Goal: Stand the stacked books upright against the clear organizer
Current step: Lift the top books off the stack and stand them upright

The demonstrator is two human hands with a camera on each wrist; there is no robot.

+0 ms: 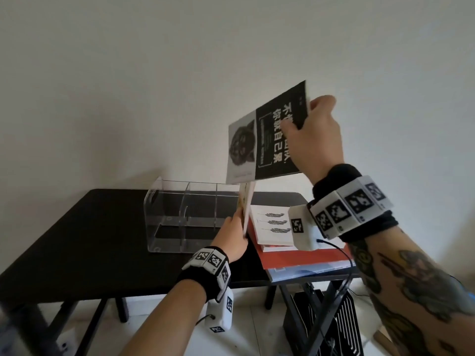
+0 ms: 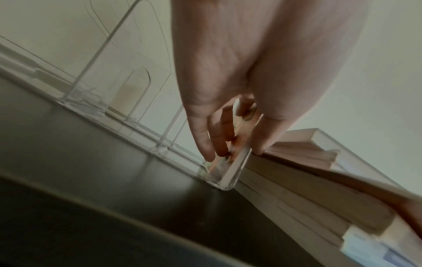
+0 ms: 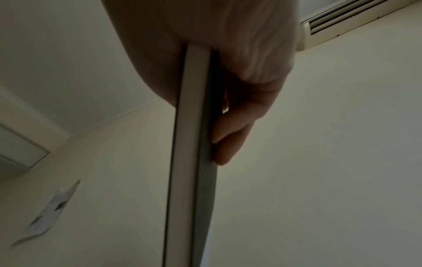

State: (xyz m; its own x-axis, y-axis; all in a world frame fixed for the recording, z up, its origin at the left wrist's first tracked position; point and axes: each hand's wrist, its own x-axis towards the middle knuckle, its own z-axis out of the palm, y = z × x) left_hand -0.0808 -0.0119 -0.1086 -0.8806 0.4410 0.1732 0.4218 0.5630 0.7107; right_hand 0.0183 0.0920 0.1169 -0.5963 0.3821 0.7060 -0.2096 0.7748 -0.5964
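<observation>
Black table point(image 1: 102, 227) by white wall point(image 1: 154, 73); right hand point(image 1: 316, 134) grips black book point(image 1: 272, 140), left hand point(image 1: 234, 237) steadies upright book point(image 1: 246, 209).

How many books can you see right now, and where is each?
5 at least: a black book raised in the right hand, one upright book held by the left hand beside the organizer, three in the flat stack; more may be hidden.

Left wrist view, blurred. Left hand point(image 2: 246, 75) enters from 12 o'clock, fingers point(image 2: 202, 137) and thumb either side of a thin upright book point(image 2: 237, 162) beside clear organizer point(image 2: 128, 86). Stacked books point(image 2: 303, 195) at 4 o'clock on dark table point(image 2: 91, 180).
</observation>
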